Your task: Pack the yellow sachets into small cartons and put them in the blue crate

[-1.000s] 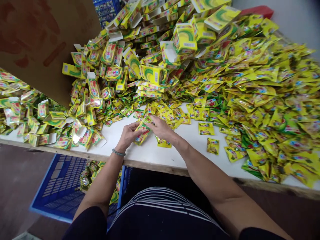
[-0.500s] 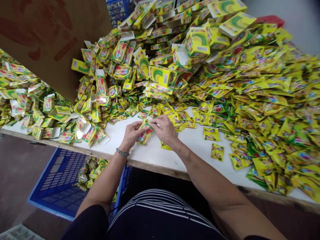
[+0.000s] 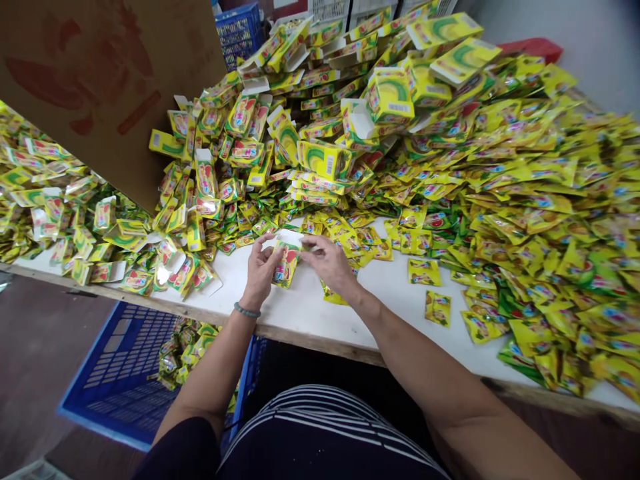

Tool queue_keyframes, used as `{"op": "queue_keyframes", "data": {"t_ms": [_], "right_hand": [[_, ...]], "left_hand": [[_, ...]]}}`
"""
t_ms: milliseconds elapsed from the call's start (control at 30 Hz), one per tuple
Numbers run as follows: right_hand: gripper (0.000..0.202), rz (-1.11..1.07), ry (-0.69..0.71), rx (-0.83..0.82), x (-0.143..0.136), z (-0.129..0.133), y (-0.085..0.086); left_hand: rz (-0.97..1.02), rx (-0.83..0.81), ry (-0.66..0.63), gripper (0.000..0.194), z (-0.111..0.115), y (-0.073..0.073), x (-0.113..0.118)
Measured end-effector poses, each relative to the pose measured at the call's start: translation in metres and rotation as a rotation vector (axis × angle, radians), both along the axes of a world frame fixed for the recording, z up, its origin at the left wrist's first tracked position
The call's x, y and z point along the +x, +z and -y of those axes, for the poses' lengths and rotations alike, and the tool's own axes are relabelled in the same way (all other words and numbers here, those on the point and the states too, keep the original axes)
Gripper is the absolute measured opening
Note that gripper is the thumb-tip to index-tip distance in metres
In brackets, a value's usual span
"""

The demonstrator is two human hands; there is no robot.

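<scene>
Over the white tabletop, a small yellow-green fruit-printed carton (image 3: pixel 287 264) is held between my hands, its white flap standing up at the top. My left hand (image 3: pixel 261 268) grips the carton's left side, thumb on its front. My right hand (image 3: pixel 327 261) pinches the upper right corner near the flap. Whether anything is inside the carton cannot be seen. Just right of my hands lie yellow sachets (image 3: pixel 334 293), partly under my right wrist. A single sachet (image 3: pixel 437 307) rests further right.
Behind my hands rises a heap of cartons (image 3: pixel 320 160), several with open flaps. A large sachet pile (image 3: pixel 540 220) covers the right side. A brown cardboard box (image 3: pixel 115 87) stands at the left. Below the table edge sits a blue crate (image 3: pixel 120 373) with packs in it.
The carton has turned more upright, and its white flap now shows wide at the top. My right fingers have shifted from the carton's top to its right corner. The view has shifted slightly.
</scene>
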State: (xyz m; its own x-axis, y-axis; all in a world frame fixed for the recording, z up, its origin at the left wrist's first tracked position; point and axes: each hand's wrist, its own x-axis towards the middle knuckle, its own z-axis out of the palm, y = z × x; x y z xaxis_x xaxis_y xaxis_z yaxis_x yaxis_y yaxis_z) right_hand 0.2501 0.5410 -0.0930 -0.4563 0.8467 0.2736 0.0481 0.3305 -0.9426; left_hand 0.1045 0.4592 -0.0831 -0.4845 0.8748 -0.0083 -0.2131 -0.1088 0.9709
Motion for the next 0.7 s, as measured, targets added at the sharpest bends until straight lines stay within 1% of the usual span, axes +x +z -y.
{"op": "queue_keyframes", "data": {"t_ms": [67, 100, 200, 267, 333, 367, 400, 467, 533, 600, 700], "right_hand": [[0.033, -0.013, 0.119, -0.056, -0.002, 0.002, -0.002], [0.031, -0.001, 0.153, -0.066, -0.003, 0.003, -0.004], [0.027, 0.051, 0.197, -0.079, -0.002, 0.003, -0.006], [0.027, 0.005, 0.216, -0.165, 0.0, 0.001, -0.007], [0.038, -0.057, 0.234, -0.244, 0.002, -0.001, -0.006], [0.043, -0.057, 0.237, -0.244, 0.003, -0.002, -0.004], [0.044, -0.035, 0.232, -0.213, 0.004, -0.003, -0.003], [0.034, 0.023, 0.197, -0.113, 0.005, -0.002, 0.001], [0.029, 0.045, 0.169, -0.061, 0.006, -0.001, 0.004], [0.028, 0.038, 0.157, -0.057, 0.004, 0.0, 0.003], [0.02, 0.039, 0.117, -0.078, 0.001, -0.001, -0.002]], "left_hand": [[0.01, -0.006, -0.035, 0.052, 0.002, 0.001, -0.001], [0.014, -0.018, -0.059, 0.05, 0.003, 0.001, -0.001], [0.021, -0.063, -0.122, 0.045, 0.006, 0.002, -0.002], [0.018, -0.077, -0.133, 0.045, 0.006, 0.002, -0.002], [0.028, -0.076, -0.122, 0.049, 0.005, 0.002, -0.002], [0.037, -0.076, -0.109, 0.051, 0.005, 0.002, -0.002], [0.046, -0.078, -0.094, 0.054, 0.004, 0.001, -0.003], [0.055, -0.089, -0.057, 0.058, 0.004, 0.0, -0.004], [0.044, -0.099, -0.042, 0.057, 0.005, -0.001, -0.004], [0.024, -0.104, -0.052, 0.054, 0.006, -0.002, -0.005], [0.012, -0.115, -0.073, 0.053, 0.006, -0.002, -0.004]]}}
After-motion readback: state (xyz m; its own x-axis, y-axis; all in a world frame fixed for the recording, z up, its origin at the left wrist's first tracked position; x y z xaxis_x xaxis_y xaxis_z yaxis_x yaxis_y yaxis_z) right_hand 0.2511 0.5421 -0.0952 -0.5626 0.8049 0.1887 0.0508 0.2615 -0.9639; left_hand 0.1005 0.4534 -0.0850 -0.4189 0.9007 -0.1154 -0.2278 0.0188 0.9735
